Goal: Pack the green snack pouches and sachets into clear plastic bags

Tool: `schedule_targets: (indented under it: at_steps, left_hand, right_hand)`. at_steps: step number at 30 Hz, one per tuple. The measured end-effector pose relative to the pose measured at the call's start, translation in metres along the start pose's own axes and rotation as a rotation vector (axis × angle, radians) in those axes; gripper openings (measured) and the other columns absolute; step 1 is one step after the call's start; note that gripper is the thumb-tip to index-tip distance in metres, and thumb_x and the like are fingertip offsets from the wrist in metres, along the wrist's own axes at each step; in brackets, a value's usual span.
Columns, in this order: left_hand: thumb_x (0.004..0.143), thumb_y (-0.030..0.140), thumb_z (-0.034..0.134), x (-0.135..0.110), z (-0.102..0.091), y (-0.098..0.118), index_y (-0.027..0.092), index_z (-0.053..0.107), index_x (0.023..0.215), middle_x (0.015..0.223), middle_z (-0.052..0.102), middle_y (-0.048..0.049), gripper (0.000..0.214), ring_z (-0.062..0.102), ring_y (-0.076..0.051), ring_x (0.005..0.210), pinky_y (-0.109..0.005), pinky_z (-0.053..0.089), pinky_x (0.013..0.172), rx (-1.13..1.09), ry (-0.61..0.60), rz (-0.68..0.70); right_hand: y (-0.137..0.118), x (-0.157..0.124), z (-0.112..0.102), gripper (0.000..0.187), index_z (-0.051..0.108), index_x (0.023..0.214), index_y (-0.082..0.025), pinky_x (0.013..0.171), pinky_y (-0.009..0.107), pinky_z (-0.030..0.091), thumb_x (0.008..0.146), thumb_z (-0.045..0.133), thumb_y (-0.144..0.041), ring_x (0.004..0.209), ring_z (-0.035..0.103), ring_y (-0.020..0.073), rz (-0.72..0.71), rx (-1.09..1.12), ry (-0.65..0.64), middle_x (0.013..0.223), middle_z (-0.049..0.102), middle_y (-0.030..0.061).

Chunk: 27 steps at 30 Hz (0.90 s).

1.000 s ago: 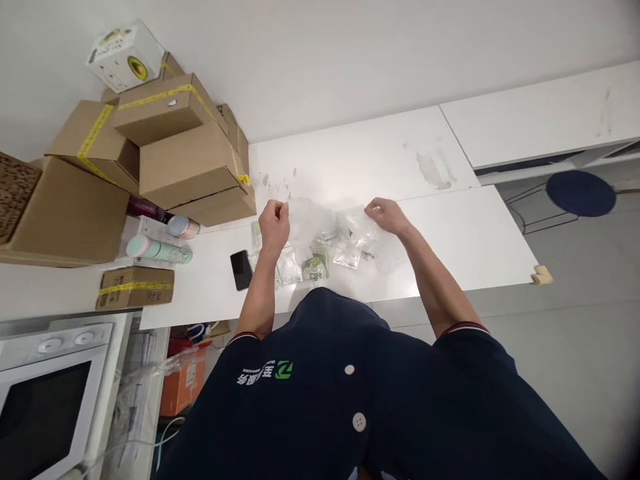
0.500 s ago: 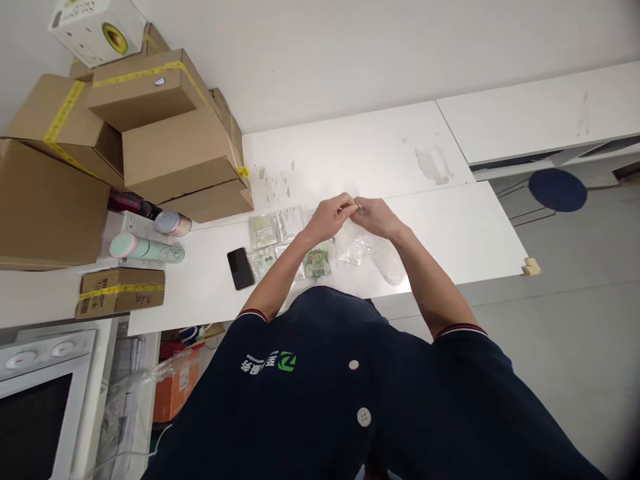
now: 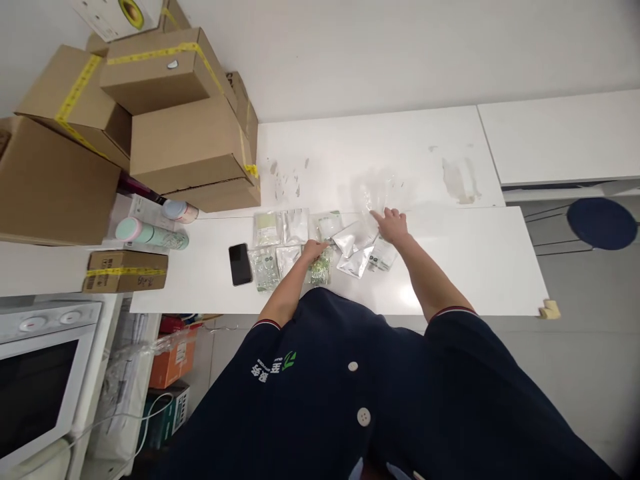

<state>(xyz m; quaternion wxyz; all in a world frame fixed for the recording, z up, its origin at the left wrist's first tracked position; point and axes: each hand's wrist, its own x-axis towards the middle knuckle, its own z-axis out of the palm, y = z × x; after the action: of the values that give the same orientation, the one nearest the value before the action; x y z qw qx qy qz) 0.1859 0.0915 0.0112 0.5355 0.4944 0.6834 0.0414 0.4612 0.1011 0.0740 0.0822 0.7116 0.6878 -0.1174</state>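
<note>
Several small sealed packets point(image 3: 280, 243) lie in rows on the white table point(image 3: 475, 260) in front of me. My left hand point(image 3: 314, 250) is closed, pinching the left corner of a silver pouch point(image 3: 354, 235), just above a green packet point(image 3: 321, 270). My right hand point(image 3: 393, 225) is open with its fingers spread, resting at the near edge of a crumpled clear plastic bag point(image 3: 381, 192) and over the right end of the pouches. Another silver pouch point(image 3: 356, 261) and a pale packet point(image 3: 383, 257) lie below my right hand.
A black phone point(image 3: 241, 264) lies left of the packets. A mint bottle point(image 3: 150, 233), a small taped box point(image 3: 125, 271) and stacked cardboard boxes point(image 3: 190, 147) fill the left side. A white microwave point(image 3: 35, 373) is at lower left, a blue stool point(image 3: 603, 223) at right.
My hands, which met over the packets half a second ago, have parted. The left dropped onto the silver pouch, the right moved out to the clear bag, which now lies flat on the table.
</note>
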Motion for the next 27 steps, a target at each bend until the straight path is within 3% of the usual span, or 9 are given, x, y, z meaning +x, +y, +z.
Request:
schedule_targets:
  at_steps: [3,5,10,12,15,18,20,22,27]
  left_hand:
    - [0.078,0.03,0.066,0.005,0.0,0.009,0.018,0.048,0.055,0.046,0.045,0.0021,0.031,0.044,-0.01,0.047,-0.024,0.033,0.048,0.017,0.05,0.039]
    - [0.076,0.025,0.067,0.007,-0.007,0.019,0.019,0.045,0.055,0.045,0.042,0.0035,0.031,0.042,-0.009,0.046,-0.023,0.031,0.047,0.016,0.033,0.055]
    - [0.081,0.036,0.063,0.001,-0.036,0.065,0.018,0.051,0.062,0.048,0.041,0.004,0.029,0.037,-0.006,0.041,-0.021,0.028,0.041,-0.239,-0.115,0.245]
    - [0.081,0.041,0.065,-0.006,-0.048,0.087,0.017,0.054,0.065,0.049,0.042,0.0038,0.03,0.037,-0.005,0.04,-0.021,0.028,0.041,-0.3,-0.167,0.324]
    - [0.082,0.046,0.065,-0.021,-0.063,0.112,0.016,0.055,0.066,0.051,0.043,0.0029,0.035,0.041,-0.006,0.042,-0.022,0.032,0.043,-0.306,-0.227,0.425]
    - [0.087,0.05,0.058,-0.033,-0.075,0.119,0.016,0.058,0.073,0.054,0.048,0.0016,0.037,0.049,-0.008,0.047,-0.022,0.036,0.046,-0.259,-0.177,0.551]
    - [0.091,0.053,0.05,-0.038,-0.081,0.107,0.017,0.059,0.081,0.06,0.052,0.0004,0.039,0.053,-0.009,0.052,-0.022,0.039,0.048,-0.2,-0.089,0.637]
    - [0.093,0.054,0.046,-0.044,-0.082,0.078,0.018,0.059,0.086,0.068,0.058,-0.0014,0.039,0.056,-0.011,0.058,-0.023,0.042,0.052,-0.062,-0.007,0.668]
    - [0.076,0.041,0.072,-0.069,-0.053,-0.034,0.019,0.061,0.1,0.101,0.063,-0.0093,0.034,0.061,-0.022,0.089,-0.03,0.047,0.072,0.667,-0.04,0.541]
  right_hand:
    - [-0.018,-0.01,0.004,0.062,0.039,0.144,-0.027,0.098,0.061,0.028,0.084,0.05,-0.019,0.134,0.027,0.0404,0.114,0.024,0.029,0.155,0.024,0.0182]
    - [-0.034,-0.018,-0.001,0.06,0.038,0.144,-0.026,0.099,0.061,0.029,0.085,0.051,-0.024,0.135,0.025,0.0413,0.118,0.087,0.079,0.156,0.02,0.0178]
    - [-0.085,-0.03,-0.019,0.074,0.033,0.148,-0.023,0.1,0.054,0.035,0.084,0.058,-0.05,0.133,0.029,0.0387,-0.167,0.294,0.014,0.154,0.026,0.0166]
    - [-0.1,-0.031,-0.027,0.072,0.038,0.146,-0.022,0.1,0.053,0.036,0.085,0.056,-0.056,0.131,0.031,0.0386,-0.153,0.331,0.041,0.152,0.03,0.0161]
    - [-0.112,-0.03,-0.041,0.048,0.06,0.126,-0.022,0.097,0.048,0.039,0.094,0.04,-0.051,0.122,0.043,0.0345,-0.11,0.387,0.111,0.138,0.049,0.0141]
    - [-0.11,-0.031,-0.056,0.047,0.068,0.106,-0.021,0.092,0.044,0.043,0.098,0.03,-0.046,0.109,0.053,0.0299,-0.098,0.464,0.213,0.116,0.063,0.0122]
    - [-0.103,-0.033,-0.064,0.047,0.068,0.102,-0.021,0.089,0.043,0.045,0.098,0.028,-0.046,0.104,0.055,0.0285,-0.063,0.513,0.337,0.108,0.065,0.0114]
    - [-0.093,-0.039,-0.071,0.048,0.067,0.101,-0.021,0.087,0.043,0.047,0.098,0.028,-0.049,0.101,0.057,0.0274,-0.043,0.553,0.451,0.102,0.065,0.0104]
    - [-0.071,-0.062,-0.09,0.052,0.064,0.105,-0.023,0.086,0.044,0.049,0.099,0.021,-0.052,0.097,0.06,0.0239,-0.065,0.627,0.664,0.097,0.063,0.0068]
